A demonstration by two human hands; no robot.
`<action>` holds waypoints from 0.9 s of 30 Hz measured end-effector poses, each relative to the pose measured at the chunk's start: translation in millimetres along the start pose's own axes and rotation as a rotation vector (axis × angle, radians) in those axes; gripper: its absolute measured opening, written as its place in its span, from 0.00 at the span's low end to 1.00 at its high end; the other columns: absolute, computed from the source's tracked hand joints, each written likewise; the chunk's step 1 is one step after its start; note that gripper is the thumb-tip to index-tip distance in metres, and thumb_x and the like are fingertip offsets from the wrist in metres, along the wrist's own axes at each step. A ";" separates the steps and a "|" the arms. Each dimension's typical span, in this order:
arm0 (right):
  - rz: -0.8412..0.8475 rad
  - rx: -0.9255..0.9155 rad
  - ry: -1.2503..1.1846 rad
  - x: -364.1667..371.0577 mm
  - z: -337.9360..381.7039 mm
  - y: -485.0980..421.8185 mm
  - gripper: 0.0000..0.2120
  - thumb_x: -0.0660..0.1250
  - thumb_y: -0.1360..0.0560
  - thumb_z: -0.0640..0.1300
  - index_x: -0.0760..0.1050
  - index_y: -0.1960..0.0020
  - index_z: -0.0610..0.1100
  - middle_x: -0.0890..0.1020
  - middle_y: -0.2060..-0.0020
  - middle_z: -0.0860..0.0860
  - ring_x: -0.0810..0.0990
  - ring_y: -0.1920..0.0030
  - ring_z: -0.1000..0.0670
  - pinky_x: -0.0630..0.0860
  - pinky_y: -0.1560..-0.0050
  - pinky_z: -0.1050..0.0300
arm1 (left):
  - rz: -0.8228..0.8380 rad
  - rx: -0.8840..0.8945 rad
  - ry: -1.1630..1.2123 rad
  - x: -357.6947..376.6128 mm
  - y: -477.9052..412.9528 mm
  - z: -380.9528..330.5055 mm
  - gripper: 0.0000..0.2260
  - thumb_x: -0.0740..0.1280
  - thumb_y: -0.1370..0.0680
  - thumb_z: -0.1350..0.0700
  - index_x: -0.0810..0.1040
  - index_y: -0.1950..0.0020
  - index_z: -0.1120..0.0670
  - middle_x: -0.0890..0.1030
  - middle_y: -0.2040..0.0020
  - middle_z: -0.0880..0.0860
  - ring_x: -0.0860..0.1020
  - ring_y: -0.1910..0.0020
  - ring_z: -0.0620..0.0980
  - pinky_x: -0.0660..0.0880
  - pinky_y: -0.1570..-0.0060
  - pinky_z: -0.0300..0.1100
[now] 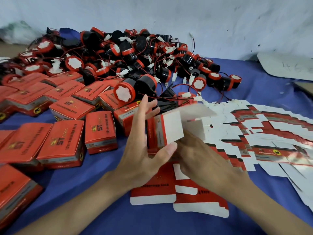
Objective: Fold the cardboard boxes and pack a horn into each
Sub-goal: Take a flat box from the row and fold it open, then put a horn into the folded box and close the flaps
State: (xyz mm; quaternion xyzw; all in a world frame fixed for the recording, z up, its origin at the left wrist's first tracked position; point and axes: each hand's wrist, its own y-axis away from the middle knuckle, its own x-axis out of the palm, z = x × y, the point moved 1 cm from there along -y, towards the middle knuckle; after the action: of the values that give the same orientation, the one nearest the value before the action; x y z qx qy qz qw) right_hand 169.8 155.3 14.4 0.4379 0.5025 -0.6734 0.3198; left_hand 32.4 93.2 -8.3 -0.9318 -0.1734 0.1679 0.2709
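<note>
Nearest me, two flat blanks (153, 192) lie printed side up on the blue-covered bench (94, 212), under my wrists, with their white-edged tabs toward me.

Just above them I have the half-folded box (166, 131) between both hands, raised off the bench. My left grip (144, 150) is spread wide. The fingers are straight and reach up along the box's red printed left side, and the thumb tip presses the lower corner of the white flap that faces me. My right grip (203, 160) comes in from the right, its back toward me. Its fingertips are hidden behind the carton, so I cannot tell whether they curl round it. The box stands roughly upright, its long edge running up and slightly away from me. Its open top flap (blurred) swings out to the right.

To the left, closed boxes (67, 143) lie in loose rows, red tops up. To the right, a fan of more unfolded cartons (264, 133) overlaps, mostly white side up.

Farther back, the horns (128, 55) are heaped in a tangle of red-and-black bodies, thin wires and white plugs. Beyond them is the pale wall (169, 14).
</note>
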 end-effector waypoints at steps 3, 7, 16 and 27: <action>0.127 -0.081 0.113 0.0 -0.1 -2.9 0.21 0.68 0.39 0.23 0.76 0.46 0.30 0.79 0.55 0.38 0.80 0.60 0.39 0.79 0.69 0.47 | -0.004 -0.085 -0.070 2.3 -3.8 1.8 0.36 0.62 0.26 0.41 0.43 0.25 0.39 0.64 0.28 0.44 0.62 0.27 0.42 0.63 0.30 0.40; 0.374 -0.093 -0.001 -10.7 0.3 -25.4 0.18 0.62 0.30 0.30 0.72 0.40 0.35 0.79 0.57 0.42 0.77 0.62 0.41 0.76 0.65 0.46 | -0.063 -0.177 -0.172 -0.6 -6.0 12.7 0.31 0.53 0.22 0.41 0.44 0.22 0.43 0.58 0.24 0.42 0.57 0.26 0.37 0.58 0.26 0.45; -0.077 0.524 -0.533 -27.8 -73.5 -142.0 0.20 0.66 0.24 0.51 0.71 0.34 0.45 0.78 0.42 0.50 0.77 0.43 0.51 0.74 0.40 0.52 | -0.200 -0.276 -0.300 -2.7 -5.1 20.8 0.38 0.59 0.24 0.65 0.42 0.25 0.37 0.58 0.24 0.44 0.63 0.37 0.31 0.62 0.45 0.26; -0.405 0.369 -0.870 -28.3 -76.9 -97.7 0.16 0.68 0.27 0.50 0.62 0.45 0.53 0.77 0.48 0.50 0.83 0.53 0.51 0.79 0.60 0.60 | -0.279 -0.202 -0.191 -3.1 -8.2 17.9 0.37 0.60 0.29 0.58 0.45 0.27 0.37 0.67 0.43 0.25 0.71 0.48 0.25 0.67 0.55 0.19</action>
State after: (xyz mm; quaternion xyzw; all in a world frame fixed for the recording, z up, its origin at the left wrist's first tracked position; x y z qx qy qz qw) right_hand 117.0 256.9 70.3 0.0601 0.2705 -0.9192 0.2797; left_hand 20.4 106.4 -17.2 -0.9010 -0.3419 0.1980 0.1789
